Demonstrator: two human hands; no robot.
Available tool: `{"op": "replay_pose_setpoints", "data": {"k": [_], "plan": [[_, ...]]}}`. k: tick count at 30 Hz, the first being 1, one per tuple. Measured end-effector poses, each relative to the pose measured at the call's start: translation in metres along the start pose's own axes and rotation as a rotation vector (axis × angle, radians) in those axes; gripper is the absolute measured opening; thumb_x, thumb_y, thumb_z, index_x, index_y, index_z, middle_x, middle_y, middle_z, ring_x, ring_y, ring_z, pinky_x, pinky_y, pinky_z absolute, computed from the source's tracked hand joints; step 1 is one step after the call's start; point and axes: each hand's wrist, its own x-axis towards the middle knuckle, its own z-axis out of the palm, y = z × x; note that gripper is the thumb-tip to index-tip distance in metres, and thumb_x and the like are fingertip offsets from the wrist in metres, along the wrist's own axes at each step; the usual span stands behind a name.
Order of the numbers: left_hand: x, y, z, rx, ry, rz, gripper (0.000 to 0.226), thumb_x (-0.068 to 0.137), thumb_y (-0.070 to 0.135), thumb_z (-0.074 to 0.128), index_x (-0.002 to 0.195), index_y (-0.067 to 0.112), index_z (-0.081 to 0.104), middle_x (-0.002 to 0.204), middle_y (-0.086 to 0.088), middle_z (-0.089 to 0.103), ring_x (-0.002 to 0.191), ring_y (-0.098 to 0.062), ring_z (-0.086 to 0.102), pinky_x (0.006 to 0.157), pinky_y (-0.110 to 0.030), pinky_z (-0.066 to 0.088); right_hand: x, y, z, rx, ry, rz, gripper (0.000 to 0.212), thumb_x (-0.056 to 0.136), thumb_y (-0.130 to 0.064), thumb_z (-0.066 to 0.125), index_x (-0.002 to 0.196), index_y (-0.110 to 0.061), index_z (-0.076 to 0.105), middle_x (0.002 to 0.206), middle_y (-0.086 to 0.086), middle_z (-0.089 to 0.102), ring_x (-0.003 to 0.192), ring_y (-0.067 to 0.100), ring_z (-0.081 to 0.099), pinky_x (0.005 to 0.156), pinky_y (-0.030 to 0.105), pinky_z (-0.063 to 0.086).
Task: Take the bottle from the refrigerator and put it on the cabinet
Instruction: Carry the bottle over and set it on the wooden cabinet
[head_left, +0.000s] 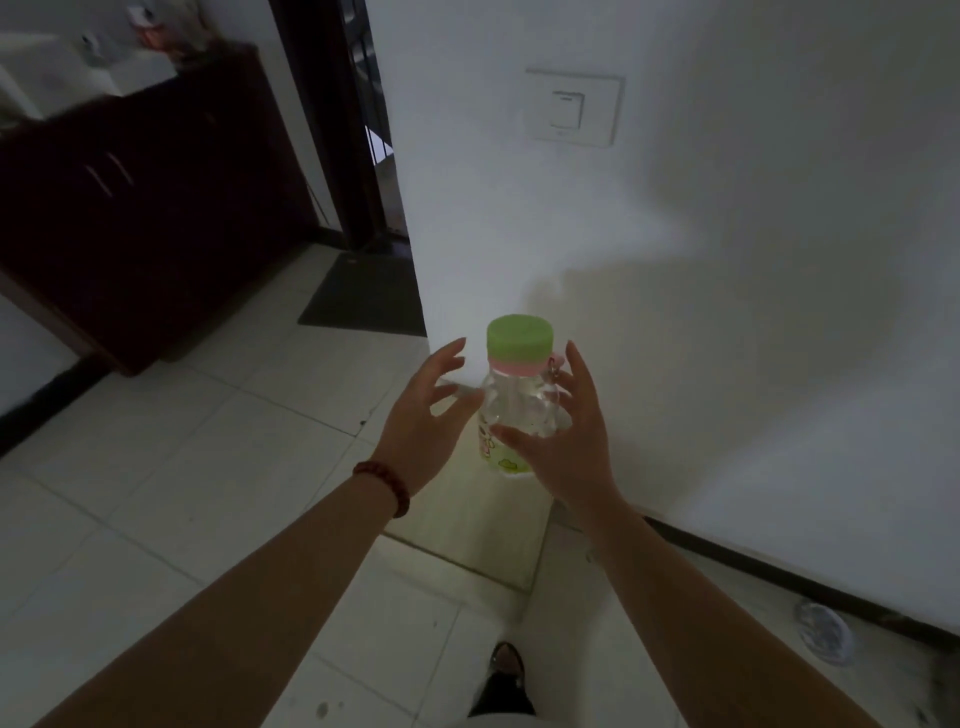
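Note:
A clear plastic bottle (519, 400) with a green lid and a pink ring is upright in the air in front of me, cartoon print on its lower part. My right hand (566, 441) holds it from the right, thumb across its front and fingers behind it. My left hand (421, 426), with a bead bracelet at the wrist, is just left of the bottle with its fingers spread and fingertips close to its side. The dark brown cabinet (156, 208) stands at the upper left, a few steps away. No refrigerator is in view.
White objects lie blurred on the cabinet top (57, 78). A white wall corner (415, 208) with a switch plate (571, 106) rises straight ahead. A dark doormat (363, 296) lies before a doorway. A round clear object (826, 631) sits on the tiled floor at right.

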Motion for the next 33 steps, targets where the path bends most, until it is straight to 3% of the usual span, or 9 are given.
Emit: {"op": "replay_pose_setpoints", "data": {"k": [3,9,15,21,25,30,33], "plan": [[0.041,-0.010,-0.012,-0.026,-0.008,-0.041,0.049,0.088,0.021,0.055,0.133,0.030,0.038,0.133,0.002,0.045,0.115,-0.017,0.050,0.095,-0.033,0.045,0.041,0.004,0.019,-0.017,-0.020,-0.011,0.108,0.063,-0.013,0.085,0.147,-0.018,0.017,0.140,0.007,0.048,0.118,0.012,0.051,0.085,0.006,0.039],[0.102,-0.040,-0.028,-0.048,-0.026,-0.080,0.047,0.089,0.024,0.054,0.132,0.033,0.038,0.125,0.008,0.046,0.113,-0.017,0.051,0.090,-0.028,0.045,0.094,0.013,0.052,-0.049,-0.014,0.009,0.108,0.063,-0.013,0.085,0.146,-0.019,0.017,0.140,0.009,0.048,0.118,0.013,0.051,0.095,0.028,0.044],[0.165,-0.069,-0.046,-0.066,-0.139,-0.087,0.045,0.089,0.025,0.055,0.128,0.038,0.038,0.124,0.010,0.047,0.114,-0.017,0.050,0.090,-0.030,0.044,0.136,0.025,0.090,-0.105,0.082,0.060,0.113,0.059,-0.016,0.088,0.147,-0.021,0.017,0.138,0.010,0.050,0.116,0.015,0.053,0.093,0.029,0.046],[0.217,-0.094,-0.074,-0.084,-0.317,-0.083,0.048,0.088,0.025,0.057,0.132,0.033,0.041,0.128,0.006,0.049,0.115,-0.016,0.050,0.092,-0.027,0.042,0.164,0.031,0.129,-0.098,0.248,0.131,0.117,0.055,-0.021,0.090,0.147,-0.026,0.017,0.136,0.004,0.050,0.114,0.011,0.052,0.088,0.019,0.044],[0.242,-0.116,-0.087,-0.090,-0.421,-0.089,0.048,0.088,0.025,0.057,0.133,0.033,0.041,0.129,0.005,0.049,0.115,-0.016,0.050,0.091,-0.026,0.042,0.176,0.045,0.154,-0.112,0.335,0.165,0.117,0.055,-0.020,0.090,0.147,-0.024,0.017,0.131,-0.003,0.050,0.113,0.010,0.051,0.082,0.001,0.040],[0.253,-0.144,-0.090,-0.133,-0.493,-0.110,0.054,0.078,0.036,0.057,0.129,0.035,0.042,0.126,0.008,0.051,0.113,-0.010,0.051,0.090,-0.022,0.043,0.179,0.069,0.176,-0.097,0.418,0.227,0.115,0.057,-0.016,0.088,0.148,-0.021,0.018,0.138,0.005,0.048,0.114,0.011,0.050,0.088,0.022,0.046],[0.257,-0.163,-0.083,-0.133,-0.522,-0.122,0.054,0.076,0.037,0.057,0.128,0.036,0.042,0.123,0.011,0.051,0.111,-0.003,0.051,0.084,-0.017,0.042,0.181,0.092,0.184,-0.132,0.450,0.262,0.117,0.055,-0.018,0.089,0.148,-0.022,0.018,0.137,0.003,0.049,0.115,0.009,0.049,0.085,0.016,0.043]]}}
